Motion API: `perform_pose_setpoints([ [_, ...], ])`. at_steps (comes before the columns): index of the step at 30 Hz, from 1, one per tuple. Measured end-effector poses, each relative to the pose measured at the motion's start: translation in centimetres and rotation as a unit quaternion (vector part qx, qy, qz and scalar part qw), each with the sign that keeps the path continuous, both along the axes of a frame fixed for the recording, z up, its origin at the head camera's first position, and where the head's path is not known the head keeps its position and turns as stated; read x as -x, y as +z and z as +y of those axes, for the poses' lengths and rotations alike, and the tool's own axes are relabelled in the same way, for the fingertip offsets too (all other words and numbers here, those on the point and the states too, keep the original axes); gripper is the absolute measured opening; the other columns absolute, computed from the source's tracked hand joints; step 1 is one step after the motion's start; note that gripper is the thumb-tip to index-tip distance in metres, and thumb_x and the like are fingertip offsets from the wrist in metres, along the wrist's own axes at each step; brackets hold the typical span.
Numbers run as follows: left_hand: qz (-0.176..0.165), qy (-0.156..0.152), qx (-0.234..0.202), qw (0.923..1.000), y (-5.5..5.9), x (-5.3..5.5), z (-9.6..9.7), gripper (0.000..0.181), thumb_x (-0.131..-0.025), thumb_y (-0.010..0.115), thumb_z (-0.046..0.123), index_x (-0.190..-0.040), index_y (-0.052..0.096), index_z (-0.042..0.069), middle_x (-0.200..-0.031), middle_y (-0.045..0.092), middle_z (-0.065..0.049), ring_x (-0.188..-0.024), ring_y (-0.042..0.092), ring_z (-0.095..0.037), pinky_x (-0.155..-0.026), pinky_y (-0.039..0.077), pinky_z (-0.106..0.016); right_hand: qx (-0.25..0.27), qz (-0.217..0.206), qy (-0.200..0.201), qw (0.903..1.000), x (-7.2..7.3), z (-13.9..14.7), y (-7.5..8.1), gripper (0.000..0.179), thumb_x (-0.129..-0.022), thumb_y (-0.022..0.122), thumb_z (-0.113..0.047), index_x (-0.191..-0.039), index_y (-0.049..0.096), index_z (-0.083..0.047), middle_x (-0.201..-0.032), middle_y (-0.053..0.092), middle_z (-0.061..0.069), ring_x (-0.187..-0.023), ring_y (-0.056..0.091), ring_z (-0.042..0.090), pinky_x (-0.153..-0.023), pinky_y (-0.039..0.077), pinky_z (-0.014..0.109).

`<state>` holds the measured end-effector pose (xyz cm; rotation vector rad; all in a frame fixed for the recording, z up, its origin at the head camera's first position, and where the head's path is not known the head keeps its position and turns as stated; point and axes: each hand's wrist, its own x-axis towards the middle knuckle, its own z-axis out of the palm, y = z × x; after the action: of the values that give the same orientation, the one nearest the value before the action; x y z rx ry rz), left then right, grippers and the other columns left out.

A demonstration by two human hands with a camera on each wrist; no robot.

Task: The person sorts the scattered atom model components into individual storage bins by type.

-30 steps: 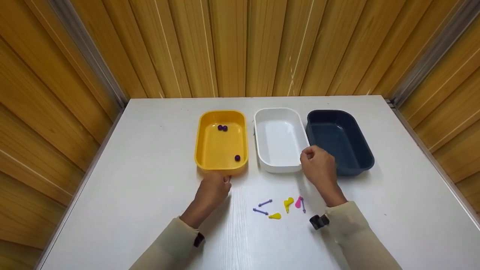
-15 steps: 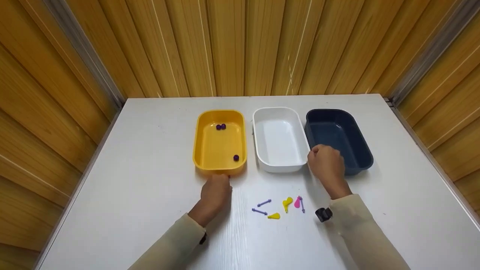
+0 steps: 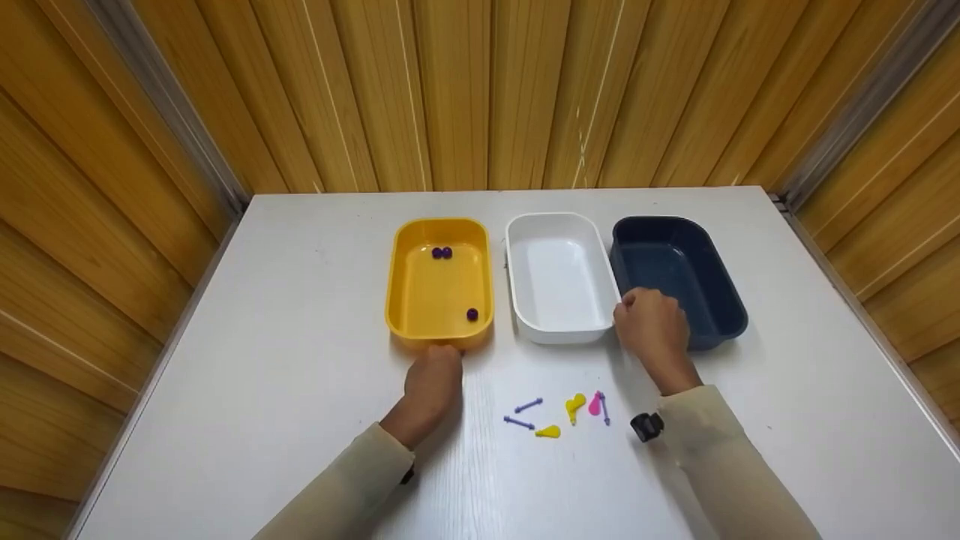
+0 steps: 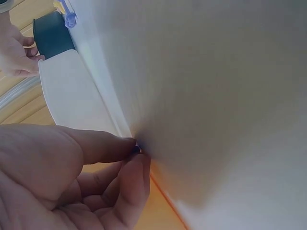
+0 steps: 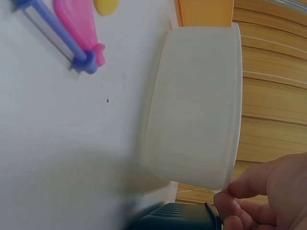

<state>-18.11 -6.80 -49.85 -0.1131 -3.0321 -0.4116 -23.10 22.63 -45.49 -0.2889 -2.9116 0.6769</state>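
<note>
My left hand pinches a small dark purple bead between thumb and index finger, low at the front wall of the yellow tray. Most of the bead is hidden by the fingertips. Inside that tray lie three dark purple beads. My right hand is curled between the white tray and the navy tray. In the right wrist view its thumb and index finger meet at the white tray's rim corner and pinch it.
In front of the trays lie several lilac rods with knobbed ends, yellow paddle-shaped pieces and a pink one. The three trays stand in a row on the white table, with wood-panelled walls around.
The left hand has turned and shifted slightly right, so its fingertips are now more hidden. The right hand has moved a little right along the white tray's corner. The trays stay put.
</note>
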Motion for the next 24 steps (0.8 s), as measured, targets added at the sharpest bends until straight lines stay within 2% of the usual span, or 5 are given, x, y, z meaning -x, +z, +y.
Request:
perform_pose_setpoints([
  [7, -0.042, -0.019, -0.040, 0.9981, 0.5, 0.0, 0.0, 0.018, -0.098, 0.063, 0.008, -0.091, 0.076, -0.002, -0.068, 0.067, -0.009, -0.061, 0.063, -0.018, -0.058, 0.057, -0.036, 0.005, 0.008, -0.003, 1.0000, -0.1, 0.0, -0.1, 0.028, -0.095, 0.057, -0.018, -0.106, 0.074, 0.001, -0.104, 0.075, 0.023, -0.094, 0.069, 0.043, -0.076, 0.055, 0.055],
  [10, -0.055, -0.033, -0.060, 0.9961, 1.0, -0.2, 0.1, 0.019, -0.097, 0.063, 0.005, -0.083, 0.074, -0.003, -0.063, 0.062, -0.007, -0.058, 0.057, -0.017, -0.056, 0.052, -0.032, 0.002, 0.016, -0.002, 0.9999, -0.1, 0.0, -0.2, 0.027, -0.094, 0.057, -0.017, -0.104, 0.075, 0.001, -0.103, 0.075, 0.023, -0.093, 0.069, 0.043, -0.077, 0.055, 0.055],
  [13, -0.050, -0.055, -0.076, 0.9943, 1.6, -0.3, 0.2, 0.021, -0.090, 0.061, -0.001, -0.070, 0.066, 0.001, -0.058, 0.051, -0.003, -0.055, 0.051, -0.016, -0.052, 0.044, -0.029, 0.001, 0.017, -0.002, 0.9998, -0.1, 0.0, -0.1, 0.026, -0.094, 0.058, -0.017, -0.103, 0.075, 0.001, -0.102, 0.075, 0.023, -0.092, 0.070, 0.042, -0.076, 0.054, 0.054],
  [17, -0.034, -0.082, -0.096, 0.9914, 2.7, -0.5, 0.7, 0.023, -0.090, 0.059, 0.001, -0.068, 0.060, 0.004, -0.057, 0.040, 0.000, -0.052, 0.045, -0.016, -0.049, 0.036, -0.026, 0.003, 0.006, -0.001, 1.0000, 0.0, -0.1, 0.1, 0.026, -0.095, 0.058, -0.017, -0.102, 0.075, 0.000, -0.098, 0.075, 0.021, -0.085, 0.068, 0.037, -0.070, 0.053, 0.048],
  [24, -0.057, -0.083, -0.067, 0.9927, 4.9, -0.4, 2.2, 0.014, -0.096, 0.060, 0.009, -0.085, 0.065, 0.002, -0.068, 0.050, -0.004, -0.060, 0.050, -0.018, -0.054, 0.048, -0.027, 0.000, -0.023, 0.008, 0.9997, 0.1, -0.4, 0.4, 0.025, -0.097, 0.058, -0.018, -0.093, 0.076, -0.001, -0.082, 0.073, 0.016, -0.072, 0.063, 0.029, -0.058, 0.044, 0.035],
])
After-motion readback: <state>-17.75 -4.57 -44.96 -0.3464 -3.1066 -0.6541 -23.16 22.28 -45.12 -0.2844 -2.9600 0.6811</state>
